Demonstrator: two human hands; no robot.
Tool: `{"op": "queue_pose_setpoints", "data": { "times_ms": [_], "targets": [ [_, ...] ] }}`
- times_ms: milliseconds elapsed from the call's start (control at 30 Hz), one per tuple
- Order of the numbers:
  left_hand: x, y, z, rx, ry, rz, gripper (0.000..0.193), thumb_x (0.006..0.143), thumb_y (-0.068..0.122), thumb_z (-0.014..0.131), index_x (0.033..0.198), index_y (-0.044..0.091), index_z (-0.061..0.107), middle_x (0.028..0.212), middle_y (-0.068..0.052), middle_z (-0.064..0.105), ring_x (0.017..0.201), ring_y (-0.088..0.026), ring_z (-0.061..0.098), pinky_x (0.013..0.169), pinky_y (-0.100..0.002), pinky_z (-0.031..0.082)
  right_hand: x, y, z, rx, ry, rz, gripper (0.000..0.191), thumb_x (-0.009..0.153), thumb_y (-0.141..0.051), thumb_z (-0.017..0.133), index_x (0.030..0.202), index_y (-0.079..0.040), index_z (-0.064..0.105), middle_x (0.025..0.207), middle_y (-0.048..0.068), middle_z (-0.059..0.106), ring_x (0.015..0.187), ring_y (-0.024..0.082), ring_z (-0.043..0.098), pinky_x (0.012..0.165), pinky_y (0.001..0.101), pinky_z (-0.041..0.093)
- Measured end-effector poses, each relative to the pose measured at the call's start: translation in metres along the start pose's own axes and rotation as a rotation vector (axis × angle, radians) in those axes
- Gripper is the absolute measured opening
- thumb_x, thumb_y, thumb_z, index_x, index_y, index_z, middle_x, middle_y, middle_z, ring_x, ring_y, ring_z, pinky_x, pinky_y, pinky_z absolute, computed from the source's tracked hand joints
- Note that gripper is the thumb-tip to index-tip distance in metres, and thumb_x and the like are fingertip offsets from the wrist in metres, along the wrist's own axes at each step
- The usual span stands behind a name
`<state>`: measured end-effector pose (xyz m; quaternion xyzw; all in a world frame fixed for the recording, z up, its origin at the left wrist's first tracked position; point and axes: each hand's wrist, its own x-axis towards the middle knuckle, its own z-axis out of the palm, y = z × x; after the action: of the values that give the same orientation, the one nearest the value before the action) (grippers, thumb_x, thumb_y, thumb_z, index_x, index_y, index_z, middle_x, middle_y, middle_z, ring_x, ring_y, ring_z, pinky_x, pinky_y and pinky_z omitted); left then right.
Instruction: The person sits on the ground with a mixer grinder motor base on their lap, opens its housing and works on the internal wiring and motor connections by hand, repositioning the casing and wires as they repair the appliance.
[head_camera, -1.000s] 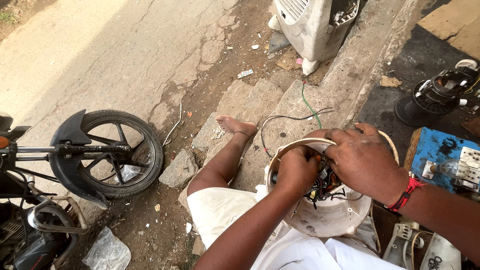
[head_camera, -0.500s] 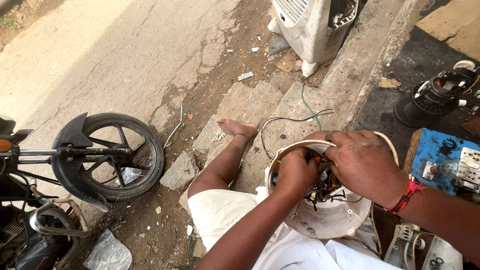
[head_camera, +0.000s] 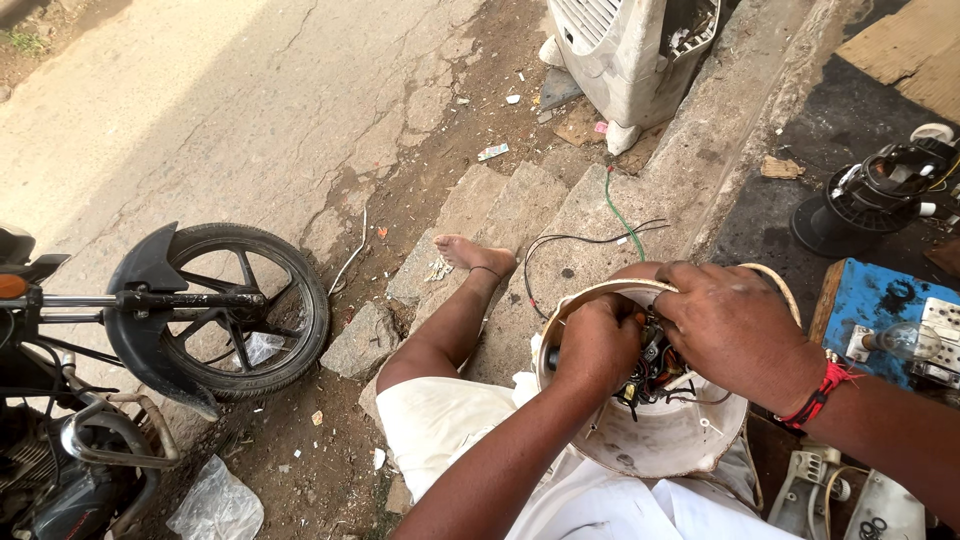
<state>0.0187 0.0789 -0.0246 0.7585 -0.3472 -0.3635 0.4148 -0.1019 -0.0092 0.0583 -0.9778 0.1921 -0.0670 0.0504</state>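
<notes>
— Item one, nearest?

— White round housing (head_camera: 655, 440), bowl-shaped, open side up, resting on the person's lap. Inside it: a dark wiring cluster (head_camera: 650, 365), black and coloured leads, sitting between the two hands.

— The hands?

— Left hand (head_camera: 598, 345) curled into the bowl from the near-left rim, fingers closed among the wires; exactly what they pinch, I cannot tell. Right hand (head_camera: 735, 325), red thread at the wrist, arched over the far-right rim, fingertips pressed down at the cluster. The hands are close together, nearly touching. The left is the nearer one to the wires.

— Obstructions?

— Both hands cover most of the cluster.

— Further out?

— Loose black and green wires (head_camera: 600, 235) on the stone steps (head_camera: 480, 215), beside a bare foot (head_camera: 478, 256). Blue board (head_camera: 880, 300) with a bulb, right. Motorcycle front wheel (head_camera: 240, 300), left. White air cooler (head_camera: 630, 55), far top.
</notes>
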Motion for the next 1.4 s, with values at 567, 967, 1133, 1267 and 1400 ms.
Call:
{"op": "queue_pose_setpoints", "data": {
  "times_ms": [567, 967, 1133, 1267, 1400],
  "targets": [
    [0.0029, -0.0072, 0.0005, 0.001, -0.011, 0.028, 0.025, 0.09, 0.016, 0.064, 0.106, 0.002, 0.076, 0.096, -0.021, 0.077, 0.091, -0.032, 0.077, 0.087, -0.042, 0.057, 0.0002, -0.0014, -0.0015, -0.006, 0.01, -0.004, 0.02, 0.074, -0.017, 0.072, 0.093, -0.013, 0.075, 0.095, 0.008, 0.067, 0.089, 0.029, 0.069, 0.078, 0.0455, 0.055],
    [0.0016, -0.0036, 0.001, 0.017, -0.006, 0.013, 0.023, 0.091, 0.017, 0.065, 0.105, 0.003, 0.077, 0.096, -0.019, 0.077, 0.092, -0.033, 0.076, 0.088, -0.043, 0.056, 0.0007, -0.0019, -0.0024, -0.02, 0.012, -0.009, 0.019, 0.072, -0.013, 0.071, 0.091, -0.011, 0.074, 0.092, 0.008, 0.066, 0.087, 0.029, 0.069, 0.075, 0.0458, 0.055],
    [0.0018, -0.0051, 0.0014, 0.015, -0.003, 0.035, 0.023, 0.091, 0.017, 0.065, 0.104, 0.003, 0.077, 0.096, -0.019, 0.077, 0.092, -0.033, 0.076, 0.088, -0.043, 0.056, 0.0006, -0.0015, -0.0015, -0.036, 0.002, -0.004, 0.017, 0.073, -0.013, 0.07, 0.09, -0.012, 0.073, 0.091, 0.008, 0.066, 0.086, 0.028, 0.069, 0.075, 0.0455, 0.054],
    [0.0029, -0.0061, 0.0027, 0.03, -0.003, 0.041, 0.023, 0.09, 0.016, 0.066, 0.104, 0.003, 0.078, 0.095, -0.019, 0.077, 0.091, -0.032, 0.076, 0.088, -0.043, 0.056, -0.0001, -0.0016, -0.0012, -0.046, 0.04, -0.026, 0.018, 0.072, -0.013, 0.07, 0.089, -0.011, 0.073, 0.092, 0.008, 0.066, 0.085, 0.029, 0.068, 0.074, 0.046, 0.054],
    [0.0027, -0.0072, 0.0028, 0.025, 0.003, 0.057, 0.022, 0.089, 0.014, 0.066, 0.103, 0.003, 0.078, 0.096, -0.019, 0.077, 0.091, -0.032, 0.076, 0.088, -0.042, 0.057, -0.0004, -0.0015, -0.0013, -0.034, 0.033, -0.013, 0.016, 0.072, -0.013, 0.07, 0.088, -0.011, 0.073, 0.092, 0.008, 0.066, 0.085, 0.029, 0.068, 0.074, 0.0459, 0.054]
  ]
}}
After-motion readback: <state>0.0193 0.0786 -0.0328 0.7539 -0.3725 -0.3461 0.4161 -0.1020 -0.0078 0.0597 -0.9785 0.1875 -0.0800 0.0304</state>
